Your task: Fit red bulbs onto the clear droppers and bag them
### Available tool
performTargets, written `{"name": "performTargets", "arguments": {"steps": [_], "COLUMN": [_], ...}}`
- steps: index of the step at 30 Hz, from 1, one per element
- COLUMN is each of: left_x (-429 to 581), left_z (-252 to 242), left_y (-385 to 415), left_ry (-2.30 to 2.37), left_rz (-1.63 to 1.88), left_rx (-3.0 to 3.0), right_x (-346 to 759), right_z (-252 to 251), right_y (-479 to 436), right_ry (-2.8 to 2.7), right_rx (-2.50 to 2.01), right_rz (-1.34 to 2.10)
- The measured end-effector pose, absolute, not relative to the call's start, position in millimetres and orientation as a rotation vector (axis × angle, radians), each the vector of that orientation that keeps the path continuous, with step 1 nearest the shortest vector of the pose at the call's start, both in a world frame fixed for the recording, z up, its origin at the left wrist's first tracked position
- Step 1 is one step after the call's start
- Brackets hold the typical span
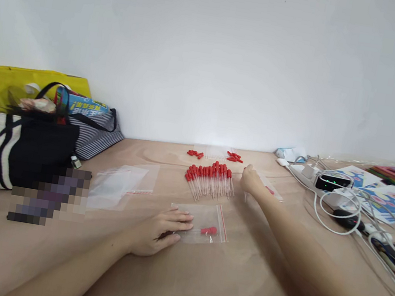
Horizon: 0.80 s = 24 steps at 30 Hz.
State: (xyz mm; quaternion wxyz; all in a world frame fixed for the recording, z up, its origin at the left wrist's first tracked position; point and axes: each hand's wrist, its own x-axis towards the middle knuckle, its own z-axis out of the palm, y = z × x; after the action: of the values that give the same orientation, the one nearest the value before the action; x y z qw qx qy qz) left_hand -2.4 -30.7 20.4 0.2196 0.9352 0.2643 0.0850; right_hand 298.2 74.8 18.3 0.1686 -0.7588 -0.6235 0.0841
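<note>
My left hand [164, 230] lies flat, fingers spread, on the left part of a clear zip bag [194, 212]. Inside that bag is a dropper with a red rubber bulb [209, 230]. My right hand [251, 180] reaches out to the right of a row of red-bulbed droppers [211, 177] and is closed in a pinch. A bit of red shows at its fingers and a thin clear tube below them, so it grips a dropper, mostly hidden. Just beyond this hand lies another clear bag [276, 191] with a red bulb in it.
Loose red bulbs [234, 157] and clear tubes [215, 152] lie near the wall. Flat empty zip bags [117, 183] are spread at left. Farther left stand a black-and-white bag [32, 147] and a striped bag [94, 134]. White cables [338, 225] and a power strip [307, 175] occupy the right.
</note>
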Motion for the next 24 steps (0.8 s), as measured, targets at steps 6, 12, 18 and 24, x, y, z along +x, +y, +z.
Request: {"name": "performTargets", "arguments": {"steps": [6,12,18,24], "left_x": [-2,-2,-2,-3], "left_z": [19,18,17,16], "left_y": [-28,-28,-27,-27], "left_ry": [0.717,0.73,0.727,0.734], "left_rz": [0.25,0.227,0.247,0.254], "left_rx": [2.581,2.586,2.584,2.58], "right_x": [308,317,332,327], "right_z": [21,21,6,0], "right_y": [58,33,8,-7], "right_ry": [-1.682,-1.532,-1.173,-0.953], "right_rx": [-2.035,-1.774,-1.241,-1.023], "right_rz": [0.526,0.856,1.213,1.295]}}
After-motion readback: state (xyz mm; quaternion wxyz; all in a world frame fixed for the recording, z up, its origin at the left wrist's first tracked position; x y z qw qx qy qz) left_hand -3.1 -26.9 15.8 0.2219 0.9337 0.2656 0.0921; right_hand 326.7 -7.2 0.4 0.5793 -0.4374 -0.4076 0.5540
